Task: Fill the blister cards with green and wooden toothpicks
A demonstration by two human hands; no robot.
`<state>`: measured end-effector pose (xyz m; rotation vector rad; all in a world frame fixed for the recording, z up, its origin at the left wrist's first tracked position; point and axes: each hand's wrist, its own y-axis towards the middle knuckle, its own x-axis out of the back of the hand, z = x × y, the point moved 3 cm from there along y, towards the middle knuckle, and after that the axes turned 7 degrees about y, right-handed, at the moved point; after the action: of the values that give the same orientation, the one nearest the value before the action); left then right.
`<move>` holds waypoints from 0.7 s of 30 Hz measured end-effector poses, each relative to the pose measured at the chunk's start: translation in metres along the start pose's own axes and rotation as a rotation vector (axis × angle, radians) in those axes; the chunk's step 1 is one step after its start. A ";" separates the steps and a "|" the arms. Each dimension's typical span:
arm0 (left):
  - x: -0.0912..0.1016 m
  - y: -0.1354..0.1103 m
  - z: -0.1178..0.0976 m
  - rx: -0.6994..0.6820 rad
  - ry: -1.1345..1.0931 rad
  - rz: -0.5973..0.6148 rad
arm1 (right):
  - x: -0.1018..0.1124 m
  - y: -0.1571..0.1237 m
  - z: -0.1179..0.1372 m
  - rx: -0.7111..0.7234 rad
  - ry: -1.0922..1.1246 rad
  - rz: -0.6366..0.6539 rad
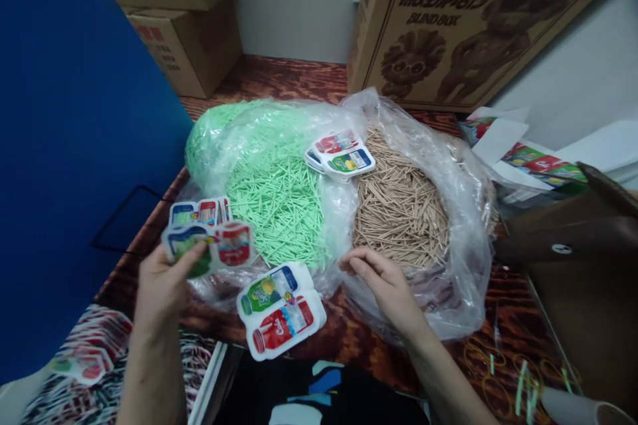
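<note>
My left hand (172,272) pinches a bottle-shaped card pack (234,244) printed with a green and a red bottle. Just behind it lie several similar packs (199,211), with sticks showing through their windows. My right hand (373,272) has its fingers curled together at the front edge of the bag of brown sticks (401,212); whatever is in them is hidden. Left of that bag, an open clear bag holds light green sticks (279,206). A pile of card packs (282,309) rests at the table's front edge. Another small stack (341,154) sits between the two bags.
Cardboard boxes (174,46) and a large printed carton (438,26) stand at the back. Printed card boxes (523,153) lie at right, above an open brown carton (588,299). Rubber bands (493,392) and green sticks are at lower right. Many packs (80,365) are heaped below left.
</note>
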<state>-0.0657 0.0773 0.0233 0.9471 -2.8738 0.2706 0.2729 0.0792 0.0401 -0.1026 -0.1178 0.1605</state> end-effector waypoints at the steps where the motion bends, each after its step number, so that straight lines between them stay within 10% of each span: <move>1: 0.013 0.014 -0.002 -0.027 -0.014 -0.066 | -0.005 0.002 -0.002 -0.002 -0.005 0.026; 6: 0.032 0.058 0.007 -0.009 0.101 -0.061 | -0.034 0.011 -0.004 0.026 -0.043 0.142; 12: 0.014 0.070 0.030 -0.346 0.783 -0.302 | -0.044 0.009 -0.003 0.028 -0.080 0.205; 21: 0.022 0.095 0.066 -0.144 0.448 -0.298 | -0.085 0.030 -0.002 -0.010 0.014 0.272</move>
<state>-0.1431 0.1266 -0.0508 1.1044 -2.2829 0.2123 0.1857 0.0940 0.0257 -0.1296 -0.0904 0.4311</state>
